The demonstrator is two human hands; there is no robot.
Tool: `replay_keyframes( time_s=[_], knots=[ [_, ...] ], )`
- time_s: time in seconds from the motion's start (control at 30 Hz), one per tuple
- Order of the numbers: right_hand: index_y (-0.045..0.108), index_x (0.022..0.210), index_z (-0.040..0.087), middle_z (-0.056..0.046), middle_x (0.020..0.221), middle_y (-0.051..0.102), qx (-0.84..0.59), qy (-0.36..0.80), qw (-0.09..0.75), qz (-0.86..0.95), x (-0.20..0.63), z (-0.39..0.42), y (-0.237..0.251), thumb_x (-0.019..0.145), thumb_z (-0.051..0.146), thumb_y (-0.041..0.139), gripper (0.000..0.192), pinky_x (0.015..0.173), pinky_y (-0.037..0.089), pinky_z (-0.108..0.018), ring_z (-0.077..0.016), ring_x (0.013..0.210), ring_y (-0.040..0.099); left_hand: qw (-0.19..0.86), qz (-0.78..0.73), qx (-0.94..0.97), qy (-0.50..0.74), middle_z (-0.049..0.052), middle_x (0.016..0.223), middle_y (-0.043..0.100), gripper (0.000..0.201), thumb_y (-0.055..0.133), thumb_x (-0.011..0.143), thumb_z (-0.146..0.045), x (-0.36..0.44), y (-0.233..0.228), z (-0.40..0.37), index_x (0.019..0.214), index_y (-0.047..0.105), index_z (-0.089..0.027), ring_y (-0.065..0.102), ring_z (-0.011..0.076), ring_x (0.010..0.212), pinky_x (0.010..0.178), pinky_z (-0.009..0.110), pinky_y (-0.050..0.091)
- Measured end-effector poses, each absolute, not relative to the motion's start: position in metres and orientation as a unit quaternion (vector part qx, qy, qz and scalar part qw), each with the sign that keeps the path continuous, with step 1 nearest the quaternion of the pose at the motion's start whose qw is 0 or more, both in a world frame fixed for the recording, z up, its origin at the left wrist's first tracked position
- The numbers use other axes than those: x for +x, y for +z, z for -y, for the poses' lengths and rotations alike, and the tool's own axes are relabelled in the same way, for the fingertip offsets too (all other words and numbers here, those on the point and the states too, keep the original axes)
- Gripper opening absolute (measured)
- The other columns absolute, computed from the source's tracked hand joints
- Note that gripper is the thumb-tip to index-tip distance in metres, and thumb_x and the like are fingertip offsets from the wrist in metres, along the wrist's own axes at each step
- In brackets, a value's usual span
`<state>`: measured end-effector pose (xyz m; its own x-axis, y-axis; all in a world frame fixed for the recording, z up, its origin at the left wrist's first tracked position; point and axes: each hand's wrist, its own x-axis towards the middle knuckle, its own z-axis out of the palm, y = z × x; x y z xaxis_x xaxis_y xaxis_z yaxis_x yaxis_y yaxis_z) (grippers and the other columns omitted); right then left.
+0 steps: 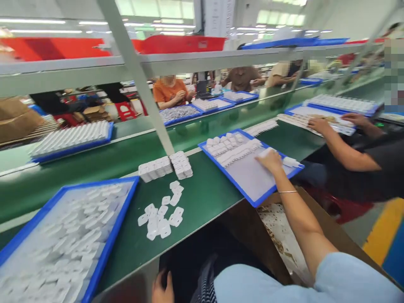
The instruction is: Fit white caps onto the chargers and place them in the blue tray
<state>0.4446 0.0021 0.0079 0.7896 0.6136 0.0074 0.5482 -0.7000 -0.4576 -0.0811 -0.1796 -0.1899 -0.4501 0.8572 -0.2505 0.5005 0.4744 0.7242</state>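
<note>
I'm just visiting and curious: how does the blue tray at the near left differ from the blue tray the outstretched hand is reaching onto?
The near-left tray is covered almost all over with loosely scattered white parts; the right tray holds tidy rows at its far end only, with its near half bare. No hand is near the left tray, while the right hand rests on the right tray. The right tray juts over the bench edge. Both are blue-rimmed, with white parts.

Right arm stretched far out ahead and to the right, light blue sleeve at the shoulder, a thin bangle on the wrist. The right hand is palm-down, fingers curled. The left hand sits low at the bottom edge, fingers bent.
</note>
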Motion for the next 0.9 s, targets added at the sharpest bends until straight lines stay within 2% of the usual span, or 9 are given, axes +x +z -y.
replay_keyframes(
  time_s=[0.1, 0.2, 0.33, 0.37, 0.5, 0.57, 0.63, 0.73, 0.9],
  knots=[
    [0.062, 0.132, 0.013, -0.016, 0.137, 0.061, -0.936, 0.057, 0.199, 0.284, 0.446, -0.01, -0.006, 0.096, 0.038, 0.069, 0.044, 0.098, 0.056, -0.046, -0.0275, 0.118, 0.065, 0.359, -0.784, 0.386, 0.328, 0.018, 0.112, 0.074, 0.052, 0.064, 0.068, -0.062, -0.07, -0.182, 0.188, 0.093, 0.072, -0.017, 0.067, 0.043, 0.119, 0.11, 0.057, 0.048],
    [0.061, 0.135, 0.014, -0.019, 0.144, 0.056, -0.938, 0.07, 0.193, 0.28, 0.458, -0.009, -0.009, 0.094, 0.039, 0.072, 0.049, 0.106, 0.05, -0.049, -0.0313, 0.129, 0.059, 0.431, -0.734, 0.393, 0.347, 0.017, 0.117, 0.075, 0.063, 0.068, 0.065, -0.07, -0.062, -0.157, 0.192, 0.101, 0.074, -0.018, 0.069, 0.0384, 0.118, 0.112, 0.054, 0.048],
    [0.058, 0.135, -0.004, -0.045, 0.135, 0.053, -0.91, 0.1, 0.234, 0.328, 0.452, 0.007, 0.005, 0.08, 0.034, 0.085, 0.072, 0.1, 0.045, -0.051, -0.0437, 0.133, 0.053, 0.556, -0.631, 0.439, 0.318, 0.013, 0.121, 0.076, 0.055, 0.079, 0.07, -0.062, -0.058, -0.102, 0.191, 0.108, 0.079, -0.022, 0.069, 0.0331, 0.118, 0.114, 0.049, 0.048],
    [0.058, 0.133, -0.005, -0.047, 0.13, 0.055, -0.898, 0.102, 0.252, 0.346, 0.439, 0.016, 0.008, 0.077, 0.031, 0.086, 0.072, 0.096, 0.044, -0.053, -0.0449, 0.13, 0.055, 0.587, -0.599, 0.449, 0.307, 0.012, 0.122, 0.076, 0.051, 0.08, 0.073, -0.059, -0.056, -0.087, 0.19, 0.109, 0.079, -0.023, 0.069, 0.0319, 0.118, 0.112, 0.048, 0.05],
    [0.053, 0.135, 0.01, -0.03, 0.127, 0.064, -0.81, 0.13, 0.342, 0.459, 0.338, 0.072, 0.002, 0.068, 0.034, 0.087, 0.078, 0.091, 0.049, -0.052, -0.0378, 0.11, 0.064, 0.691, -0.425, 0.458, 0.363, 0.013, 0.129, 0.073, 0.049, 0.072, 0.088, -0.051, -0.032, -0.044, 0.177, 0.129, 0.071, -0.025, 0.067, 0.0299, 0.124, 0.112, 0.047, 0.049],
    [0.054, 0.129, 0.02, -0.016, 0.127, 0.067, -0.721, 0.191, 0.373, 0.551, 0.269, 0.103, -0.014, 0.068, 0.044, 0.084, 0.072, 0.09, 0.055, -0.045, -0.0298, 0.105, 0.068, 0.686, -0.395, 0.422, 0.443, 0.014, 0.141, 0.066, 0.059, 0.075, 0.086, -0.052, -0.013, -0.037, 0.169, 0.139, 0.064, -0.028, 0.062, 0.0318, 0.132, 0.113, 0.047, 0.048],
    [0.056, 0.122, 0.023, -0.01, 0.123, 0.069, -0.64, 0.244, 0.385, 0.619, 0.205, 0.128, -0.033, 0.068, 0.047, 0.082, 0.064, 0.091, 0.058, -0.039, -0.0254, 0.105, 0.069, 0.67, -0.408, 0.375, 0.493, 0.012, 0.149, 0.06, 0.068, 0.081, 0.08, -0.049, 0.004, -0.038, 0.163, 0.142, 0.061, -0.029, 0.058, 0.0327, 0.136, 0.115, 0.045, 0.046],
    [0.051, 0.127, 0.018, -0.014, 0.122, 0.066, -0.512, 0.286, 0.437, 0.682, 0.139, 0.147, -0.056, 0.077, 0.031, 0.073, 0.056, 0.091, 0.059, -0.043, -0.0268, 0.107, 0.067, 0.606, -0.483, 0.304, 0.554, 0.011, 0.145, 0.063, 0.071, 0.089, 0.072, -0.041, 0.015, -0.044, 0.163, 0.137, 0.065, -0.025, 0.061, 0.0318, 0.132, 0.113, 0.041, 0.048],
    [0.044, 0.138, 0.019, -0.016, 0.134, 0.059, -0.421, 0.299, 0.45, 0.729, 0.096, 0.145, -0.067, 0.085, 0.018, 0.062, 0.056, 0.108, 0.051, -0.049, -0.0286, 0.127, 0.058, 0.509, -0.539, 0.219, 0.634, 0.009, 0.14, 0.067, 0.067, 0.081, 0.08, -0.041, 0.003, -0.046, 0.173, 0.141, 0.06, -0.023, 0.065, 0.0266, 0.126, 0.107, 0.034, 0.051]
  ],
)
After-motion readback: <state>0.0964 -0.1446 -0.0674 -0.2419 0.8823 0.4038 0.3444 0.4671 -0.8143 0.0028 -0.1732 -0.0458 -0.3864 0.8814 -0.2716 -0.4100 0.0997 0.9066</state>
